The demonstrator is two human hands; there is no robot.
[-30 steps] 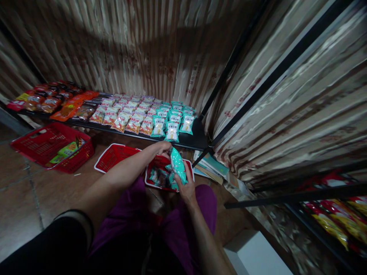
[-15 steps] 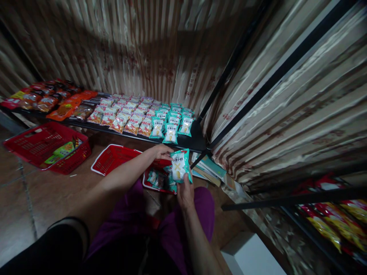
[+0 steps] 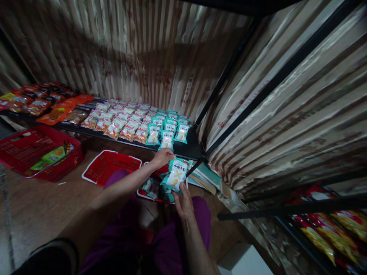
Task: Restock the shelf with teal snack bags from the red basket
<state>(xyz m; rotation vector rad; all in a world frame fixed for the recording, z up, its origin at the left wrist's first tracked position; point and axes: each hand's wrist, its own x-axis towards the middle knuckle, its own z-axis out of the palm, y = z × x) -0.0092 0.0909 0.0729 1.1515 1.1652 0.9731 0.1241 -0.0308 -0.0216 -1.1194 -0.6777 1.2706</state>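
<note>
Left hand (image 3: pixel 163 157) and right hand (image 3: pixel 185 202) clamped on one teal 小鱼小虾 snack packet (image 3: pixel 176 175).
I hold it above the red shopping basket (image 3: pixel 160 170), with other packets (image 3: pixel 147 185) inside the basket and the black shelf (image 3: pixel 187 148) beyond.

Big stripy curtain (image 3: pixel 172 46) at 12 o'clock. Near 9: lots of white & orange bags (image 3: pixel 114 128), a big orange pkt (image 3: pixel 61 110), then dark red pkts (image 3: pixel 40 105). Red bskt (image 3: pixel 67 164) w/ green pkts (image 3: pixel 54 154) at 9 too; 2nd red bskt (image 3: pixel 107 162), approx. 8:30. Brown floor (image 3: pixel 31 214) at 8. Red & yellow bags (image 3: pixel 318 233) at 4. White box (image 3: pixel 252 261) at 5, flat papers (image 3: pixel 205 173) nearer mid.
</note>
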